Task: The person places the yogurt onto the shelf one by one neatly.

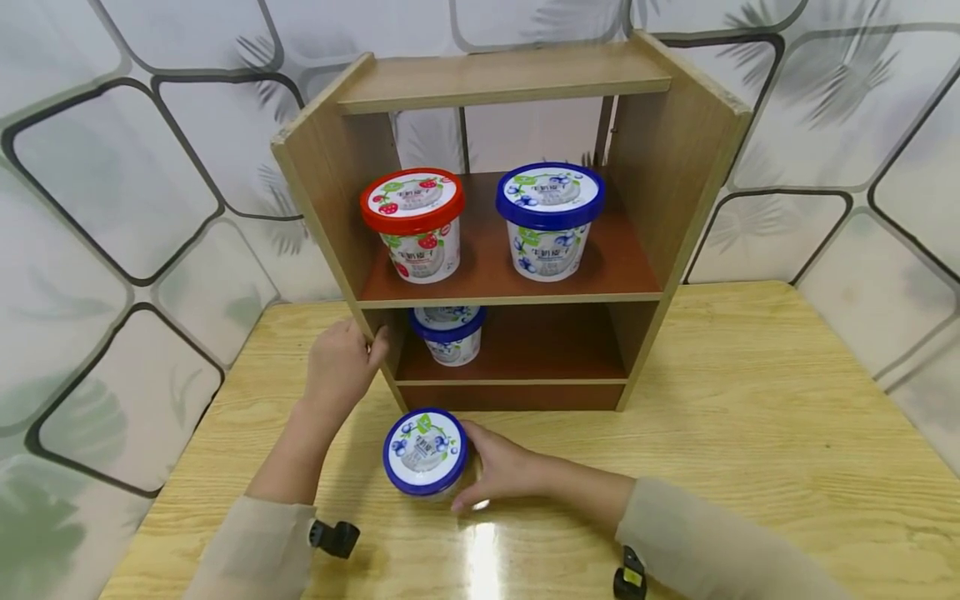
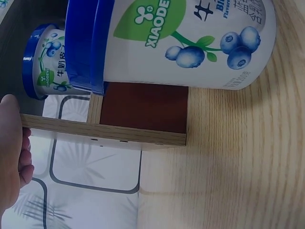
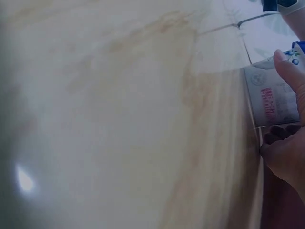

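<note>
My left hand (image 1: 341, 367) grips the left side panel (image 2: 102, 131) of a small wooden shelf unit, thumb on the inner side and fingers outside. In front of the shelf, a blue-lidded tub with blueberry prints (image 1: 424, 451) stands upright on the table. My right hand (image 1: 506, 465) holds this tub from its right side, with the thumb toward the front and the fingers toward the back. In the right wrist view, the thumb lies over the tub's wall (image 3: 271, 98) at the frame's edge. The fingertips are partly hidden.
On the upper board stand a red-lidded strawberry tub (image 1: 420, 242) and a blue-lidded tub (image 1: 550, 237). Another blue-lidded tub (image 1: 452, 342) sits at the left of the lower compartment. The shelf (image 1: 510, 297) stands on a wooden table (image 1: 757, 400) before a patterned backdrop.
</note>
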The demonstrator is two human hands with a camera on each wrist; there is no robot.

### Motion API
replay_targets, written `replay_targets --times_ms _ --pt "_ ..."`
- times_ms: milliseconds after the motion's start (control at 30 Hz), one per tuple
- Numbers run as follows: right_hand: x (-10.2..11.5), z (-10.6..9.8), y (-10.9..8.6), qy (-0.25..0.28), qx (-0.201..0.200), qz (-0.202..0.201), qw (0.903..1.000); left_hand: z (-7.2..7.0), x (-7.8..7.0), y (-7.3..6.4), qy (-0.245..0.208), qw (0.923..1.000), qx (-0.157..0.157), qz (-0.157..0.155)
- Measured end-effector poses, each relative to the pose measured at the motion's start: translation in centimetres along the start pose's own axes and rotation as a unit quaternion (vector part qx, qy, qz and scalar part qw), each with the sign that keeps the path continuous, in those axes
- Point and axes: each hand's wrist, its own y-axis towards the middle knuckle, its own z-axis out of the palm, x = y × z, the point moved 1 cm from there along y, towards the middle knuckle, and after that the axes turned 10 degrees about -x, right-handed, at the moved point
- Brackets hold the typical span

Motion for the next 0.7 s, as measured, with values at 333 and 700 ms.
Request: replay_targets --times_ms 333,700 --pt "-0.1 1.1 0.6 0.061 -0.018 0.009 0.9979 -0.2 -0.1 0.3 -0.002 1.0 0.008 0.003" --pt "-0.4 2.0 1.0 0.099 -0.03 0.011 0.9946 -0.4 -0.2 0.2 0.003 0.9999 0.007 -0.007"
